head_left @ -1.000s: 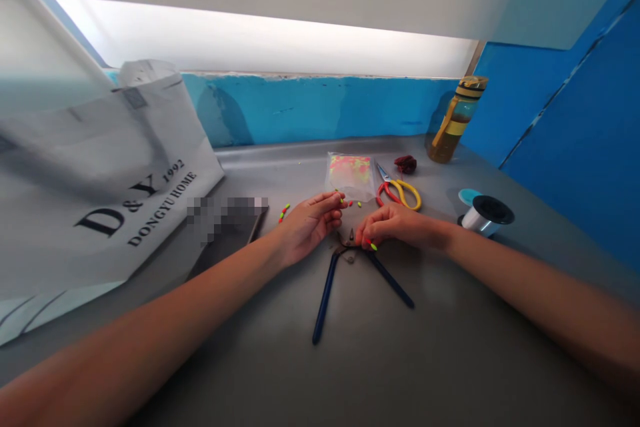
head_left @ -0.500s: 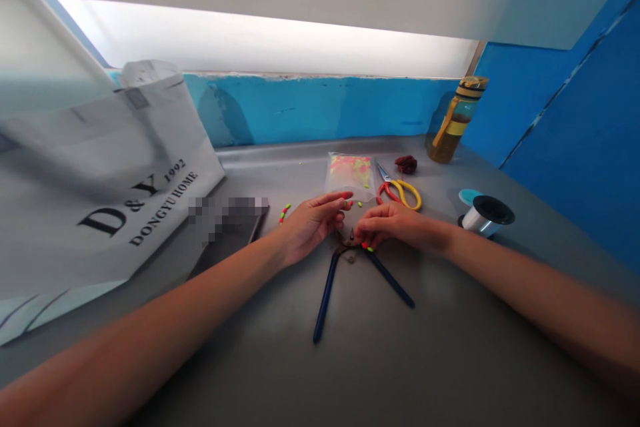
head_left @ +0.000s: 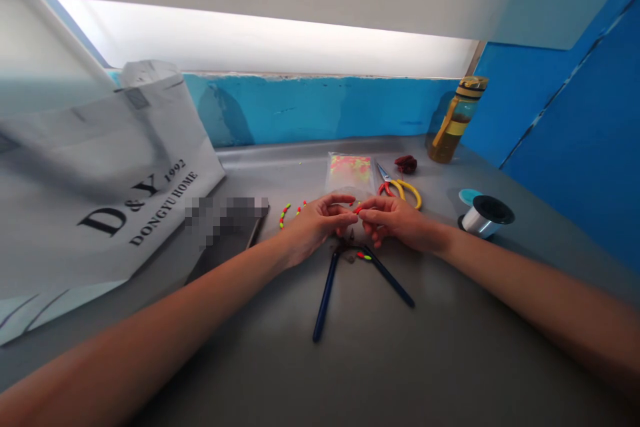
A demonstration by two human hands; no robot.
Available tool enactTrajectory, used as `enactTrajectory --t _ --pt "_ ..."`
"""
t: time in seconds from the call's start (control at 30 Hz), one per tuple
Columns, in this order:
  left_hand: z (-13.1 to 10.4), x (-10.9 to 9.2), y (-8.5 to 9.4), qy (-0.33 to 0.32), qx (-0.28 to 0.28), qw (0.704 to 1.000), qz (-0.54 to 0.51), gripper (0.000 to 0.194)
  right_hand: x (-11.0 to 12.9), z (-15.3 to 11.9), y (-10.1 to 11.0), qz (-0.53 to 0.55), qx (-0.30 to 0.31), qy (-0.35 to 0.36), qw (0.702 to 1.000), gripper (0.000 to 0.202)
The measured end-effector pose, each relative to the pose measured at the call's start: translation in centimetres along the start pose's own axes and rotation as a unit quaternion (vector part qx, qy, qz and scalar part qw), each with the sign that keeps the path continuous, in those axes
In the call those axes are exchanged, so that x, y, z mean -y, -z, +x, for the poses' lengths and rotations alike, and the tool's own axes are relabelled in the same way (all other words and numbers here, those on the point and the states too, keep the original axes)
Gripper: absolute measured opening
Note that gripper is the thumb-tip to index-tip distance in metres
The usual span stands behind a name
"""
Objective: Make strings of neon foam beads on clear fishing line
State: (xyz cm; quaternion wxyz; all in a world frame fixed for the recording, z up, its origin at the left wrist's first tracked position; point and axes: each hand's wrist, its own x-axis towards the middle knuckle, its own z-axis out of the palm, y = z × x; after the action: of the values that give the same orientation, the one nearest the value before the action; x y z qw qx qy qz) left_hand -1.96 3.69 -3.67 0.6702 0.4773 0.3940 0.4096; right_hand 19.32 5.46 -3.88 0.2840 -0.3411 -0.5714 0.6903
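Note:
My left hand (head_left: 317,225) is closed in a pinch, thumb against finger. A string of red and yellow-green beads (head_left: 284,215) curves on the table to its left and seems to lead into it; the thread is too thin to see. My right hand (head_left: 395,221) pinches a small red bead (head_left: 358,210) right at the left fingertips. Below the hands lie pliers with dark blue handles (head_left: 325,297), spread apart, their head partly hidden in shadow. A few loose beads (head_left: 364,256) rest between the handles. Behind the hands is a clear bag of beads (head_left: 350,170).
Scissors with red and yellow handles (head_left: 410,193) lie behind my right hand, near a dark red bundle (head_left: 405,164). At the right are a spool of clear line (head_left: 483,219) and a bottle (head_left: 453,123). A white bag (head_left: 165,200) stands left, beside a dark flat object (head_left: 220,247).
My right hand has lifted from the beads by the pliers up to the left fingertips, now with a red bead. My left hand has turned slightly, showing more beads beside it.

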Motion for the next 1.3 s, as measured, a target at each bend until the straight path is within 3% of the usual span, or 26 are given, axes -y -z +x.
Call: enactTrajectory --t 0.6,1.0,1.3 --pt "0.1 0.2 0.1 -0.024 0.034 0.997 0.069 0.053 0.9 -0.3 -0.5 -0.006 0.012 -0.006 1.000 0.027" --pt "0.0 0.2 0.0 -0.018 0.052 0.995 0.082 0.030 0.9 0.0 -0.2 0.044 -0.019 -0.021 0.999 0.021" --pt "-0.1 -0.2 0.0 -0.007 0.096 0.991 0.089 0.020 0.7 0.1 -0.1 0.047 -0.016 -0.017 0.999 0.023"
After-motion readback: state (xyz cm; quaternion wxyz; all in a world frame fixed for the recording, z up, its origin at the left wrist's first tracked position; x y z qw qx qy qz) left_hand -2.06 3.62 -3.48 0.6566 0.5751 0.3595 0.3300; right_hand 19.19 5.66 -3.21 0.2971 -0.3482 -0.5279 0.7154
